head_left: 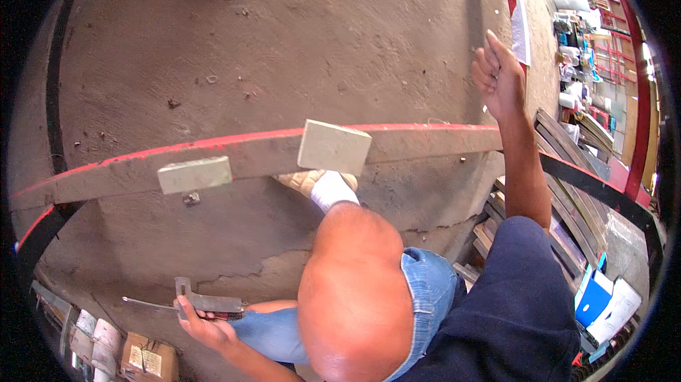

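My left hand [202, 325] is low at the left and grips a grey metal clamp-like tool [202, 302] by its dark handle, held flat over the floor. My right hand [499, 77] is raised at the upper right with its fingers curled in and nothing visible in it. A long steel beam [255, 155] with a red top edge crosses the view. Two pale rectangular plates sit on it, one to the left [194, 174] and one in the middle [333, 148]. My bent knee [351, 297] fills the centre, and my foot in a white sock [332, 189] rests against the beam under the middle plate.
The floor is rough brown concrete [284, 41] with cracks. Cardboard boxes [145, 359] lie at the lower left. Stacked metal bars [567, 197] and a blue and white box [603, 300] are at the right, with cluttered shelves [582, 34] beyond.
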Demonstrator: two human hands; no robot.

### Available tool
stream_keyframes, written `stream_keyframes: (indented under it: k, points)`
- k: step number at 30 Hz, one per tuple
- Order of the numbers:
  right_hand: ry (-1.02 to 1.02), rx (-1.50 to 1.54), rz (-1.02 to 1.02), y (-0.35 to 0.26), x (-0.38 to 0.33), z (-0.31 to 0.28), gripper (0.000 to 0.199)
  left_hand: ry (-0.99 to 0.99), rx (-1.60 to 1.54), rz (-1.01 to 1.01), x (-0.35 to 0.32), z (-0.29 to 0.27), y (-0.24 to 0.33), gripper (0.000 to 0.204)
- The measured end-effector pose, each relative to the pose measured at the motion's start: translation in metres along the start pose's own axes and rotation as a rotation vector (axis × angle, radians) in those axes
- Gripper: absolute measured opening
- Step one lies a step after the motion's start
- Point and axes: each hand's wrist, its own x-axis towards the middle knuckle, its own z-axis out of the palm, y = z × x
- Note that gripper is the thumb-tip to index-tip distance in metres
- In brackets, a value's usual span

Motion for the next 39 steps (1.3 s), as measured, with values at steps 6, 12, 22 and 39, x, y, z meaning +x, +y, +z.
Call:
stream_keyframes:
  k: [6,12,22,39]
  points:
    - [0.456,-0.189,-0.116,0.046,-0.064,-0.071,0.034,-0.111,-0.038,0.038,-0.005,-0.02,-0.013,0.021]
    - [0.691,-0.646,-0.085,0.116,-0.103,-0.189,0.029,-0.084,-0.154,0.03,-0.024,-0.019,-0.021,0.021]
    - [0.351,-1.5,-0.255,0.175,-0.148,-0.198,0.05,-0.197,-0.459,-0.104,-0.032,-0.049,-0.029,0.029]
    - [-0.298,-2.123,0.533,0.147,-0.168,-0.151,0.066,-0.159,-0.887,-0.354,-0.033,-0.029,-0.027,0.038]
